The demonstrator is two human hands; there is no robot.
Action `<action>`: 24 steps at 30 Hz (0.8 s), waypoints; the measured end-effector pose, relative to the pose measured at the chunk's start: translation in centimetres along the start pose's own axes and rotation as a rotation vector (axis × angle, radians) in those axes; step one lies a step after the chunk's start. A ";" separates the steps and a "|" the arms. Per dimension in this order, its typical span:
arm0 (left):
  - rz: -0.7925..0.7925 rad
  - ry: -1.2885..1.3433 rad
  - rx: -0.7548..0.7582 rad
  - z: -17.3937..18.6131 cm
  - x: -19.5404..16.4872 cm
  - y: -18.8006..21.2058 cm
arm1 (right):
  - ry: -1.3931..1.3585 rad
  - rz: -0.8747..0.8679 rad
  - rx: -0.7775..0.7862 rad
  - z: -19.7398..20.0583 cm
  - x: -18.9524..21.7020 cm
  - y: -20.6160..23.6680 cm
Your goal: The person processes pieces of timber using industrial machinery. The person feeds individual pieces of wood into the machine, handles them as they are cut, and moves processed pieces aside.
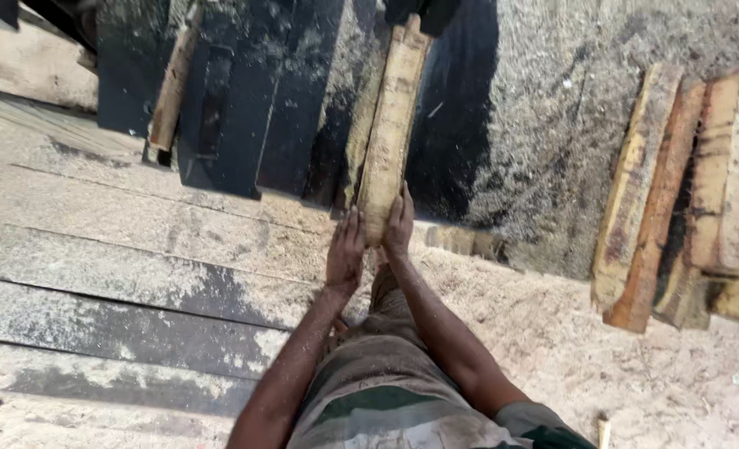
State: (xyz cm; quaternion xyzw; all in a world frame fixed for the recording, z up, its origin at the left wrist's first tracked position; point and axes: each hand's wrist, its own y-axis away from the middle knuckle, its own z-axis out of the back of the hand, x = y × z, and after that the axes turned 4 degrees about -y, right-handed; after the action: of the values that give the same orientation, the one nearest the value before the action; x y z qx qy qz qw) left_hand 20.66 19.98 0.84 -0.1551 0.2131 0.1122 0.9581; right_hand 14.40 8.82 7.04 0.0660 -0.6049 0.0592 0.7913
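Both hands, the left hand and the right hand, clasped the near end of a long wooden plank running away over the dusty surface. Stacked slabs lay well apart, sawdust-covered floor between.

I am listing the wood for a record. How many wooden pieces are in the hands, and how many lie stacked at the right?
Wooden plank held between left hand and right hand: 1
Stacked wooden slabs at right: about 5, edges overlap
Total: about 6
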 end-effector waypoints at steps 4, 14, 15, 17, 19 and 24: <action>0.028 0.124 0.064 -0.2 0.5 -5.4 | 0.026 -0.098 -0.043 -1.4 0.9 -5.1; 0.018 0.140 -0.173 -1.0 2.1 -27.1 | 0.017 0.073 -0.130 -3.9 6.6 -23.4; 0.059 0.121 -0.082 -0.8 1.9 -28.7 | -0.015 0.043 -0.132 -3.9 7.5 -24.8; 0.108 0.060 0.042 -0.7 1.7 -31.1 | 0.074 0.028 -0.137 -4.2 9.3 -26.7; 0.378 0.232 0.058 -0.7 1.1 -31.5 | -0.024 -0.053 -0.141 -3.1 10.7 -26.7; 0.298 0.062 -0.012 -1.5 -1.1 -23.7 | 0.945 0.537 -0.068 8.1 6.0 -20.4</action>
State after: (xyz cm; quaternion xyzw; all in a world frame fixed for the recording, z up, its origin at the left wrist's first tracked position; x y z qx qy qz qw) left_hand 25.78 -2.71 5.95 -0.1306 0.2625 0.2496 0.9229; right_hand 11.86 -12.64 14.29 -0.1504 -0.1804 0.2630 0.9358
